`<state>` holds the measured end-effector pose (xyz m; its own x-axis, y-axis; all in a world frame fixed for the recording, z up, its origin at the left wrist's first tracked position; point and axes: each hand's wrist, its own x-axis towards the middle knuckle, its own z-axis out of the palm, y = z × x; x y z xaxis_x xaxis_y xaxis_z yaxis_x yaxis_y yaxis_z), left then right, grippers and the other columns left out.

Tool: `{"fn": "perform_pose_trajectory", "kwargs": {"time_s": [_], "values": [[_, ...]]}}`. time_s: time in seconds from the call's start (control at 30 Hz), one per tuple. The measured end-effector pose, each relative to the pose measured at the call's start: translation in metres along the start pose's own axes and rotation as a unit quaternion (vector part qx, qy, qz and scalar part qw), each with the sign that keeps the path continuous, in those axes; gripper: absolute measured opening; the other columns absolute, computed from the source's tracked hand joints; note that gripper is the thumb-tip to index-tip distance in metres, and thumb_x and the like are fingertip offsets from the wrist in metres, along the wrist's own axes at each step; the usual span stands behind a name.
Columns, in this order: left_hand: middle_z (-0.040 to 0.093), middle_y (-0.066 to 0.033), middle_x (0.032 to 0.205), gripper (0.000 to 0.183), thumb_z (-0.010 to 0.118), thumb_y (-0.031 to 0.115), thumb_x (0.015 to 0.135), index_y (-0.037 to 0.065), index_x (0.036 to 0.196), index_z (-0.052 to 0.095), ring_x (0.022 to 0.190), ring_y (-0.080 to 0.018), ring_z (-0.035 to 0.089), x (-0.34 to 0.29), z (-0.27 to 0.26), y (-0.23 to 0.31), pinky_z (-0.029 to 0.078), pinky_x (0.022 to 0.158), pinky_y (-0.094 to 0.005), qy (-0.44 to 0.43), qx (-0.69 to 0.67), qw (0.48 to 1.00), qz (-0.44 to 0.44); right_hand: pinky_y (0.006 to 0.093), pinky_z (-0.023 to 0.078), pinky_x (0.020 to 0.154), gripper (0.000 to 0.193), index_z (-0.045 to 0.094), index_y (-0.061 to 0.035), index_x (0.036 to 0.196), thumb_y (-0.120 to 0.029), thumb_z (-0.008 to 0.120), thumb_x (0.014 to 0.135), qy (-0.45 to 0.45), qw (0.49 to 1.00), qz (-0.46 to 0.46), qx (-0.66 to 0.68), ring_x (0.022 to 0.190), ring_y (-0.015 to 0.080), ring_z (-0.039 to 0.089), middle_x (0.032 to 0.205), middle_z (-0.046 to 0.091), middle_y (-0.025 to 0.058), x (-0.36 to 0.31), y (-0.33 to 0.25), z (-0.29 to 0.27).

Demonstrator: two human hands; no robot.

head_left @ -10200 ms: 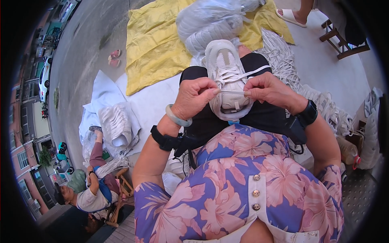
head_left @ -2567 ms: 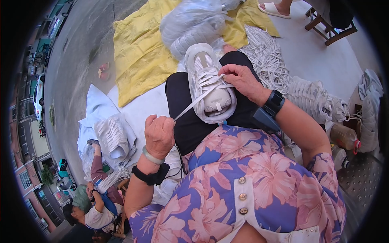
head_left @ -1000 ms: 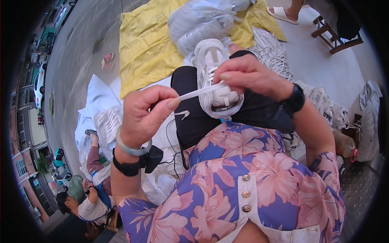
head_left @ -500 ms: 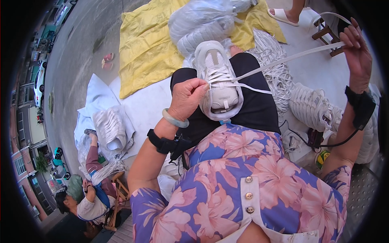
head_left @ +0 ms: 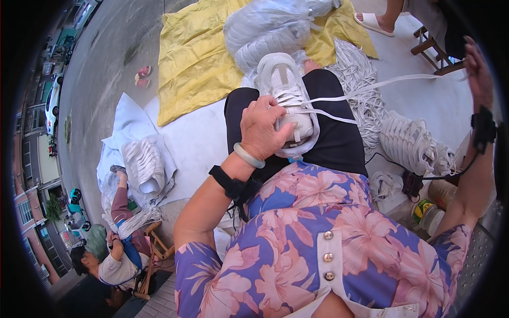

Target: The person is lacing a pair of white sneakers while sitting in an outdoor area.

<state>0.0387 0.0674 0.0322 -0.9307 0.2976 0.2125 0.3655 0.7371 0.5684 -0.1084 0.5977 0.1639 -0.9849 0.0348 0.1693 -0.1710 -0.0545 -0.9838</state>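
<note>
A white sneaker (head_left: 283, 85) rests on my lap over black trousers, toe pointing away. My left hand (head_left: 263, 130) presses on its near side by the lacing. My right hand (head_left: 478, 69) is stretched far out to the right, pinching the end of a white shoelace (head_left: 392, 83) that runs taut from the sneaker's eyelets. A second strand of lace (head_left: 331, 116) crosses my right thigh. Both wrists wear black bands, and the left also carries a pale bangle.
Bundles of white laces (head_left: 360, 79) and a pile of white shoes (head_left: 413, 140) lie right of my legs. Bagged white goods (head_left: 270, 26) sit on a yellow sheet (head_left: 196, 63). More shoes (head_left: 144, 165) lie at left near a seated person (head_left: 119, 254). A wooden stool (head_left: 432, 50) stands far right.
My right hand has pulled the lace farther out to the right and slightly lower, drawing it tight. My left hand stays pressed on the sneaker.
</note>
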Motion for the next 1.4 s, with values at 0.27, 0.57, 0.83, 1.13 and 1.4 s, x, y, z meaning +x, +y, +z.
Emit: {"fn": "perform_pose_trajectory", "kwargs": {"time_s": [0.27,0.57,0.83,1.13,1.4], "values": [[0.054,-0.0125,0.107,0.028,0.071,0.019,0.064,0.008,0.089,0.064,0.088,-0.0296,0.052,-0.011,-0.001,-0.005,0.042,0.076,-0.0373,-0.006,0.04,0.999,0.008,0.0211,0.046,0.053,0.01,0.057,-0.0034,0.091,-0.011,0.054,0.087,-0.298,0.931,0.169,-0.125,0.061,0.0084,0.059,0.075,0.062,0.0026,-0.127,0.1,0.268],[0.056,-0.0121,0.108,0.02,0.064,0.01,0.07,0.01,0.09,0.065,0.088,-0.0289,0.053,-0.02,0.009,-0.006,0.04,0.072,-0.038,0.045,0.057,0.996,0.055,0.0382,0.048,0.061,0.007,0.054,-0.0054,0.076,-0.009,0.059,0.073,-0.304,0.833,-0.187,-0.423,0.071,0.0296,0.059,0.072,0.055,0.0112,-0.155,0.134,0.333],[0.056,-0.0126,0.111,0.02,0.064,0.014,0.07,0.01,0.09,0.064,0.096,-0.029,0.051,-0.018,0.008,-0.003,0.037,0.079,-0.0383,0.04,0.115,0.99,0.07,0.0376,0.048,0.062,0.008,0.055,-0.005,0.077,-0.009,0.059,0.071,-0.342,0.766,-0.172,-0.517,0.071,0.028,0.061,0.073,0.058,0.0115,-0.146,0.132,0.341],[0.055,-0.0131,0.116,0.021,0.065,0.016,0.07,0.008,0.09,0.064,0.102,-0.0312,0.05,-0.016,0.018,-0.011,0.035,0.087,-0.0413,0.077,0.092,0.992,0.032,0.037,0.047,0.061,0.009,0.056,-0.0057,0.078,-0.01,0.059,0.071,-0.329,0.771,-0.213,-0.502,0.07,0.0272,0.06,0.072,0.057,0.0113,-0.145,0.143,0.348],[0.055,-0.0138,0.115,0.02,0.062,0.008,0.071,0.006,0.091,0.064,0.1,-0.0317,0.052,-0.016,0.024,-0.015,0.04,0.084,-0.0384,0.079,-0.01,0.997,-0.004,0.0389,0.047,0.062,0.008,0.055,-0.0053,0.079,-0.009,0.058,0.073,-0.369,0.784,-0.2,-0.456,0.072,0.03,0.059,0.073,0.057,0.0118,-0.139,0.149,0.346]]}}
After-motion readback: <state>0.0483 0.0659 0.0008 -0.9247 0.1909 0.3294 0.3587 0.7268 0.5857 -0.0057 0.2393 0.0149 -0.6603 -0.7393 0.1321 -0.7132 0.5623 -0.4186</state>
